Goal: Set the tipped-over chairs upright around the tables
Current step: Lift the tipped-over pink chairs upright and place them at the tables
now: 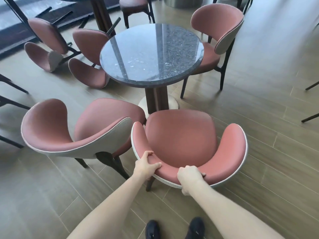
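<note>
A pink chair point(181, 137) with a curved grey-backed backrest stands upright in front of me, facing the round dark stone table point(151, 52). My left hand point(146, 165) grips the left part of its backrest rim, and my right hand point(189, 176) grips the rim near the middle. Another upright pink chair point(72, 133) stands just to its left. A third upright chair point(217, 31) stands at the table's far right. Two pink chairs lie tipped over on the floor left of the table: one point(88, 59) against the table's edge, one point(46, 44) farther left.
A second dark table's column point(101, 14) and a round brown stool point(134, 6) stand at the back. Dark chair legs point(10, 94) reach in from the left edge and others from the right edge point(310, 102). My dark shoes point(174, 228) stand on the wood-look floor.
</note>
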The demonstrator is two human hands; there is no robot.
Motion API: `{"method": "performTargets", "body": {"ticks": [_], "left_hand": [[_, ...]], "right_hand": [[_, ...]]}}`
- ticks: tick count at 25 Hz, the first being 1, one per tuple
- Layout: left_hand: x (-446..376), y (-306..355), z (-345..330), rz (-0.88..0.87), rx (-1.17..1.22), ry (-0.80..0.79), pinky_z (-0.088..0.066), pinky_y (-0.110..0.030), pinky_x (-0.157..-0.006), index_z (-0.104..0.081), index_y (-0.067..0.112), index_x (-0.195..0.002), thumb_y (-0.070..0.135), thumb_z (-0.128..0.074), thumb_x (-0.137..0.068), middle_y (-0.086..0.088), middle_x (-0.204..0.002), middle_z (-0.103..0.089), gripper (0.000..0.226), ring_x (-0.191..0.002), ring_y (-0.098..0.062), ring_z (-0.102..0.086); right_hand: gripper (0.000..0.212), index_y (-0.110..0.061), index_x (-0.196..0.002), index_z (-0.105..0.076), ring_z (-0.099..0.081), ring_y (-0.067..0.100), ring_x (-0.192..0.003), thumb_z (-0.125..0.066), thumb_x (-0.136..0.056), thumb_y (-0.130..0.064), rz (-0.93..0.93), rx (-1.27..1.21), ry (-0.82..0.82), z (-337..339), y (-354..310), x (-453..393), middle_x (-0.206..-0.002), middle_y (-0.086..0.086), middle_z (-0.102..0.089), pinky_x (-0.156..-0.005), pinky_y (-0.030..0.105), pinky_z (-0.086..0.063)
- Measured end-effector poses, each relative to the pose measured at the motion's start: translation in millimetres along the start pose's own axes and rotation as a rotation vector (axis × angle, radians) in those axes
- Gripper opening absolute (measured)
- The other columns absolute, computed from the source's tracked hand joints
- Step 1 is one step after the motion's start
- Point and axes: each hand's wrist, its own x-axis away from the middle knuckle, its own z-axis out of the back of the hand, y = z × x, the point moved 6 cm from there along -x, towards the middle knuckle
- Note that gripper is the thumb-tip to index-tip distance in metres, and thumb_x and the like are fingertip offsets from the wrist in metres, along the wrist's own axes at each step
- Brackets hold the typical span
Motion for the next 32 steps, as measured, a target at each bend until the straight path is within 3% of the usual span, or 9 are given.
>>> {"method": "performTargets", "body": {"ticks": [2, 3, 5, 8, 10, 13, 20, 23, 32], "left_hand": [[-5, 4, 11, -0.081, -0.134, 0.126, -0.049, -0.035, -0.081, -0.030, 0.043, -0.145, 0.049, -0.064, -0.086, -0.019, -0.134, -0.043, 0.068, -0.095, -0.032, -0.061], [-6, 8, 17, -0.113, -0.149, 0.204, -0.046, -0.037, -0.082, -0.022, 0.040, -0.150, 0.049, -0.061, -0.089, -0.020, -0.138, -0.040, 0.073, -0.102, -0.036, -0.061], [-13, 12, 25, -0.124, -0.085, 0.304, -0.043, -0.041, -0.083, -0.012, 0.032, -0.156, 0.046, -0.062, -0.089, -0.022, -0.145, -0.038, 0.084, -0.116, -0.041, -0.057], [-35, 7, 31, 0.019, 0.092, 0.340, -0.044, -0.045, -0.097, -0.016, 0.010, -0.156, 0.044, -0.072, -0.084, -0.021, -0.148, -0.042, 0.097, -0.128, -0.039, -0.051], [-48, -2, 31, 0.176, 0.328, 0.322, -0.046, -0.047, -0.103, -0.031, 0.006, -0.149, 0.043, -0.079, -0.079, -0.016, -0.140, -0.052, 0.092, -0.126, -0.037, -0.053], [-60, -13, 21, 0.227, 0.438, 0.285, -0.048, -0.050, -0.102, -0.030, 0.017, -0.147, 0.031, -0.089, -0.069, -0.012, -0.133, -0.052, 0.099, -0.120, -0.036, -0.054], [-71, -19, 21, 0.171, 0.414, 0.334, -0.052, -0.054, -0.097, -0.041, 0.017, -0.137, 0.019, -0.091, -0.065, -0.015, -0.128, -0.057, 0.088, -0.115, -0.037, -0.058], [-77, -20, 24, 0.154, 0.377, 0.313, -0.052, -0.055, -0.097, -0.041, 0.017, -0.136, 0.021, -0.091, -0.065, -0.014, -0.128, -0.058, 0.087, -0.116, -0.038, -0.058], [-79, -19, 24, 0.122, 0.357, 0.309, -0.050, -0.054, -0.099, -0.039, 0.015, -0.140, 0.024, -0.090, -0.067, -0.016, -0.131, -0.056, 0.090, -0.119, -0.038, -0.056]], "right_hand": [[0.058, -0.016, -0.107, -0.068, -0.064, 0.030, -0.098, -0.056, -0.076, -0.064, -0.054, -0.261, 0.035, 14, 35, 2, -0.109, 0.005, -0.066, -0.076, 0.034, -0.051], [0.062, -0.018, -0.104, -0.068, -0.063, 0.029, -0.097, -0.050, -0.075, -0.070, -0.133, -0.425, 0.047, 15, 60, 4, -0.108, 0.005, -0.067, -0.076, 0.032, -0.048], [0.054, -0.020, -0.117, -0.062, -0.056, 0.030, -0.113, -0.051, -0.083, -0.061, -0.347, -0.522, 0.140, 5, 119, 11, -0.123, 0.007, -0.060, -0.087, 0.039, -0.047], [0.066, -0.021, -0.143, -0.036, -0.021, 0.049, -0.142, -0.063, -0.087, -0.046, -0.692, -0.592, 0.133, -44, 188, 17, -0.156, 0.025, -0.015, -0.109, 0.060, -0.031], [0.087, -0.029, -0.151, -0.024, -0.028, 0.058, -0.137, -0.073, -0.082, -0.044, -0.800, -0.835, 0.138, -67, 209, 12, -0.155, 0.037, 0.002, -0.108, 0.056, -0.033], [0.095, -0.037, -0.151, -0.026, -0.058, 0.047, -0.107, -0.081, -0.074, -0.039, -0.768, -0.984, 0.223, -76, 222, -2, -0.139, 0.032, -0.025, -0.094, 0.041, -0.048], [0.080, -0.040, -0.143, -0.034, -0.062, 0.036, -0.103, -0.077, -0.075, -0.034, -0.757, -0.990, 0.198, -82, 223, 8, -0.118, 0.025, -0.046, -0.084, 0.037, -0.057], [0.079, -0.040, -0.140, -0.035, -0.065, 0.033, -0.100, -0.077, -0.074, -0.034, -0.769, -1.019, 0.177, -91, 216, 13, -0.110, 0.021, -0.045, -0.082, 0.042, -0.059], [0.083, -0.043, -0.145, -0.029, -0.066, 0.037, -0.092, -0.076, -0.077, -0.039, -0.799, -0.985, 0.152, -91, 213, 18, -0.121, 0.022, -0.039, -0.082, 0.044, -0.059]]}}
